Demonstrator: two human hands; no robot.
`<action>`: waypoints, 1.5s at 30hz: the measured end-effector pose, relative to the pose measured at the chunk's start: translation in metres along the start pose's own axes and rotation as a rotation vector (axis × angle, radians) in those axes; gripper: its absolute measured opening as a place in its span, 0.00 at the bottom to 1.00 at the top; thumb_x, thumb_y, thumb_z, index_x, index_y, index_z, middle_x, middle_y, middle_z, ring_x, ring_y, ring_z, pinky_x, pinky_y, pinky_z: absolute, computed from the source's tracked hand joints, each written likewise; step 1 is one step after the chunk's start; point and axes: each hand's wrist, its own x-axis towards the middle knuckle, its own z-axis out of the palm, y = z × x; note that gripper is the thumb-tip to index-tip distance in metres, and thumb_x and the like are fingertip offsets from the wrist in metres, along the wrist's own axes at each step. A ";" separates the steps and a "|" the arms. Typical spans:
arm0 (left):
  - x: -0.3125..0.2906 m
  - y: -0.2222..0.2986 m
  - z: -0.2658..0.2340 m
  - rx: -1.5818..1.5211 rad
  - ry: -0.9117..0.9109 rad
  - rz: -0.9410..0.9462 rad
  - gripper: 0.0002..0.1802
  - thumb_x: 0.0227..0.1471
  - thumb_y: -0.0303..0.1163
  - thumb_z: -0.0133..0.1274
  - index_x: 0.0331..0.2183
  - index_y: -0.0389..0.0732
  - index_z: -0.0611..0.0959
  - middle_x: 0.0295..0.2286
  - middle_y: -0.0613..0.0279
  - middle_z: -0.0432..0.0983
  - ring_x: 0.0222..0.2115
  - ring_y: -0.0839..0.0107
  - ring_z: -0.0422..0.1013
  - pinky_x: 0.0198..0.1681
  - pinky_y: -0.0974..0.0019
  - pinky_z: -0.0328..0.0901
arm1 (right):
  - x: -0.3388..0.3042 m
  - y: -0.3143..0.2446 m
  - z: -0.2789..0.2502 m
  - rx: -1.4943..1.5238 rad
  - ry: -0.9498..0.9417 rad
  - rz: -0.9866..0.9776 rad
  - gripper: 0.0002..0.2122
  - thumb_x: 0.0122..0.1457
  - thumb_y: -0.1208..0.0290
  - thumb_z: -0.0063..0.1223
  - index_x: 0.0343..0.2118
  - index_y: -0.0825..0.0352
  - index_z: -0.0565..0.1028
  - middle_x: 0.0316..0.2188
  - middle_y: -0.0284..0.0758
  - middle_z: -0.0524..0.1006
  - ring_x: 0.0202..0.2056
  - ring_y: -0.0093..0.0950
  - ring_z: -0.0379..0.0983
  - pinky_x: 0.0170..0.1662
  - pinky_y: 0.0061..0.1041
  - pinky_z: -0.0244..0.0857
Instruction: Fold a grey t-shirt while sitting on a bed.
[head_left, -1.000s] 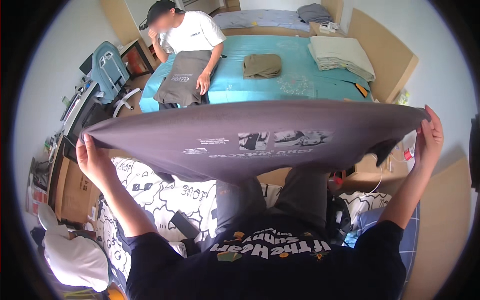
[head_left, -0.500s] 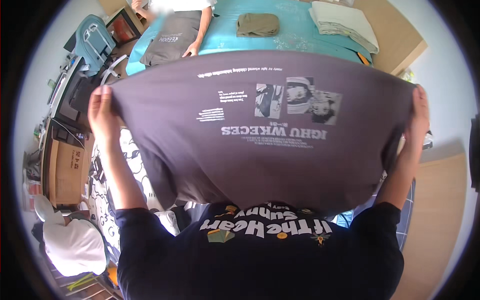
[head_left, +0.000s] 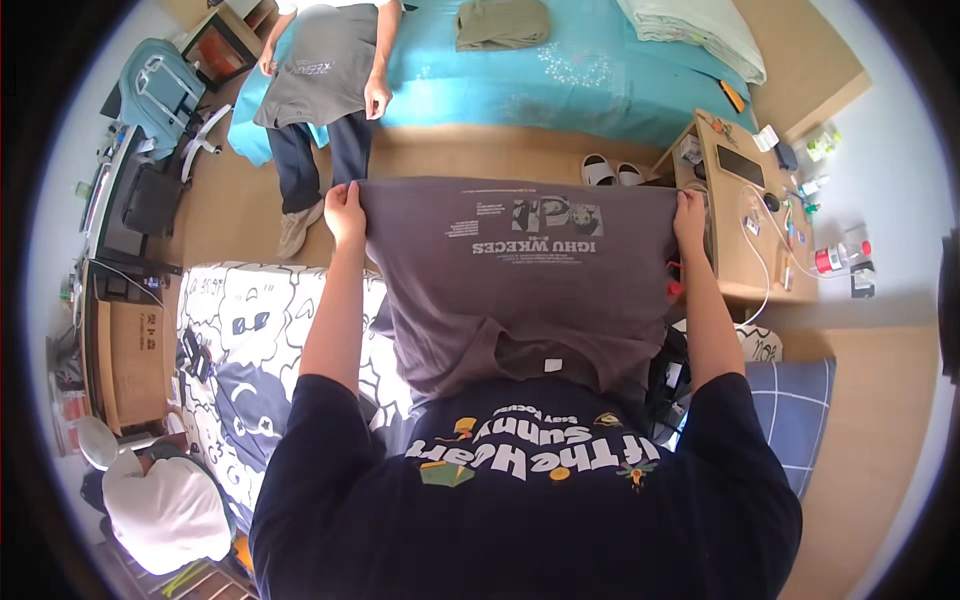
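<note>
Here's the shirt (head_left: 530,300), spread out in front of the person, far edge pulled taut, printed side up. The left hand (head_left: 345,213) has its fingers pinched on the far left corner; the right hand (head_left: 690,220) has its fingers gripping the far right one. Nearer in, the cloth sags and bunches around the collar, and there's the trouble spot: lowered like that, it could crease. Only the corners are gripped, so one slack pinch might drop a side and skew the whole thing. Watch the right side too! The nightstand (head_left: 735,225) sits just beside that hand, and a wide swing could knock its edge or snag the white cable (head_left: 767,265). Across the way, a seated person (head_left: 345,150) has a grey garment (head_left: 322,70) on the lap, well apart.
</note>
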 end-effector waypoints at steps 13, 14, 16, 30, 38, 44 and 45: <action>-0.073 -0.048 -0.026 -0.701 -0.673 -0.780 0.32 0.57 0.58 0.42 0.48 0.40 0.73 0.47 0.58 0.71 0.49 0.64 0.66 0.52 0.62 0.59 | -0.039 0.005 0.002 1.021 -0.600 0.900 0.25 0.60 0.51 0.47 0.53 0.65 0.69 0.50 0.36 0.72 0.50 0.30 0.68 0.54 0.26 0.58; -0.082 -0.052 -0.038 -0.773 -0.689 -0.704 0.31 0.57 0.57 0.43 0.48 0.40 0.73 0.47 0.58 0.71 0.49 0.65 0.66 0.53 0.62 0.58 | -0.048 0.004 -0.008 1.002 -0.639 0.935 0.27 0.60 0.50 0.47 0.55 0.66 0.67 0.52 0.36 0.71 0.52 0.30 0.67 0.55 0.28 0.58; -0.091 -0.062 -0.055 -0.793 -0.712 -0.575 0.28 0.58 0.55 0.44 0.47 0.40 0.72 0.46 0.59 0.71 0.49 0.66 0.65 0.54 0.64 0.57 | -0.066 0.000 -0.027 0.938 -0.666 1.024 0.30 0.60 0.48 0.46 0.58 0.68 0.63 0.55 0.37 0.68 0.54 0.31 0.65 0.57 0.30 0.57; -0.004 -0.044 -0.091 0.244 0.318 0.215 0.26 0.60 0.49 0.43 0.25 0.35 0.79 0.17 0.54 0.74 0.18 0.66 0.65 0.25 0.63 0.62 | -0.063 -0.023 -0.077 0.338 -0.371 0.551 0.18 0.61 0.58 0.47 0.38 0.71 0.76 0.31 0.33 0.77 0.33 0.24 0.72 0.40 0.23 0.64; -0.072 -0.029 -0.042 0.599 -0.258 -0.148 0.25 0.58 0.50 0.42 0.50 0.43 0.72 0.49 0.47 0.67 0.52 0.51 0.62 0.54 0.52 0.57 | -0.086 -0.027 -0.045 -0.387 -0.183 0.113 0.21 0.62 0.58 0.45 0.49 0.72 0.70 0.47 0.48 0.73 0.46 0.45 0.69 0.50 0.33 0.61; -0.191 0.117 -0.075 0.306 -0.805 0.661 0.26 0.43 0.28 0.55 0.48 0.40 0.74 0.51 0.53 0.66 0.56 0.54 0.59 0.58 0.54 0.52 | -0.153 -0.157 -0.077 -0.164 -0.485 -0.467 0.22 0.52 0.65 0.54 0.51 0.67 0.69 0.56 0.42 0.65 0.59 0.41 0.57 0.61 0.39 0.46; -0.208 0.133 -0.077 0.361 -0.880 0.672 0.27 0.40 0.27 0.55 0.48 0.40 0.75 0.51 0.54 0.67 0.57 0.56 0.58 0.60 0.54 0.51 | -0.166 -0.174 -0.080 -0.121 -0.565 -0.533 0.22 0.52 0.66 0.55 0.50 0.66 0.70 0.56 0.42 0.65 0.60 0.40 0.57 0.62 0.39 0.45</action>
